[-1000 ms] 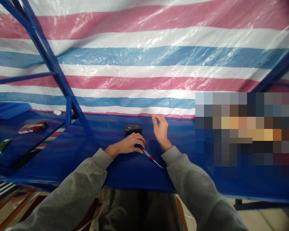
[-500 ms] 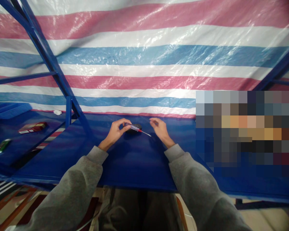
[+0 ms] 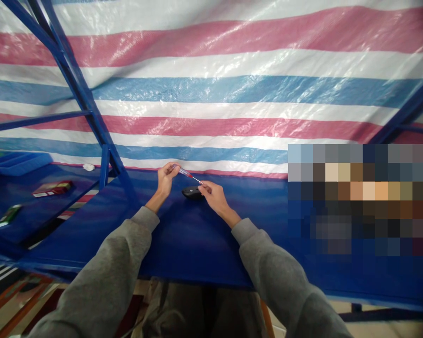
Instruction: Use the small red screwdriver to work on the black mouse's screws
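My left hand (image 3: 165, 178) holds a small screwdriver (image 3: 188, 174) by its clear handle, raised above the blue table (image 3: 197, 239). The red part and thin metal shaft slant down to the right. My right hand (image 3: 211, 195) pinches the shaft's tip. A black computer mouse (image 3: 191, 191) lies on the table just under the screwdriver, between both hands. Grey sleeves cover both arms.
A striped red, white and blue tarp (image 3: 232, 94) hangs right behind the table. Blue frame bars (image 3: 84, 94) rise at the left. On the left shelf lie a red box (image 3: 52, 188), a green object (image 3: 7, 216) and a blue tray (image 3: 17, 162). A blurred area fills the right.
My left hand picked the screwdriver up from the table in front of the mouse and lifted it above the mouse. My right hand came in and took the shaft's tip.
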The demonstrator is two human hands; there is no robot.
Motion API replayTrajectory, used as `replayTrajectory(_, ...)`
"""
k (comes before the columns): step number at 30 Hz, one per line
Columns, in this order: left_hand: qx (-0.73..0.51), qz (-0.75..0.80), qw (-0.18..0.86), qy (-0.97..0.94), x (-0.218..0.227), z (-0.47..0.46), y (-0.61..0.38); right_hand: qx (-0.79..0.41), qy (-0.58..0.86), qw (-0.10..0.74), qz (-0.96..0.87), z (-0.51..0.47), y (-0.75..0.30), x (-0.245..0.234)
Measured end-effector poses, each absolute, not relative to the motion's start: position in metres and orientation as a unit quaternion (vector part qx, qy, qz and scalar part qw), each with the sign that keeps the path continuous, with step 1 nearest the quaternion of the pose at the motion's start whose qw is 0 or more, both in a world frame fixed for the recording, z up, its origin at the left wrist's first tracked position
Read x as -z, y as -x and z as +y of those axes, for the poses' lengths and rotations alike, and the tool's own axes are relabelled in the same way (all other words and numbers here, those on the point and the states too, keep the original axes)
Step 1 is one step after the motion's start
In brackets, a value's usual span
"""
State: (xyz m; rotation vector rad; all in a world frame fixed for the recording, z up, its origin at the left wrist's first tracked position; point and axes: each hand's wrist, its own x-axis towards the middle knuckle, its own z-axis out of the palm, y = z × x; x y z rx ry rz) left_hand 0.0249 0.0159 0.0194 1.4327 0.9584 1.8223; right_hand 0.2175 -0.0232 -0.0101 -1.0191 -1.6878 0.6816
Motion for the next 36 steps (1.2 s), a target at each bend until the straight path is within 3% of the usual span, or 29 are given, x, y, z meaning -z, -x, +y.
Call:
replayTrajectory(5, -0.693, 0.357, 0.319, -0.539, -0.018, 0.008, -0.03, -0.269, 0.414, 0.524, -0.694, -0.032, -0.217, 0.005)
replayTrajectory(13, -0.674, 0.358, 0.385, -0.519, -0.02, -0.016, -0.031, -0.352, 0.388, 0.552, -0.649, -0.042, -0.22, 0.008)
replayTrajectory(29, -0.692, 0.37, 0.487, -0.384, -0.012, -0.03, -0.038, -0.383, 0.371, 0.608, -0.589, -0.047, -0.212, 0.009)
replayTrajectory(36, -0.684, 0.386, 0.486, -0.383, -0.011, -0.03, -0.043, -0.36, 0.391, 0.617, -0.581, -0.047, -0.213, 0.008)
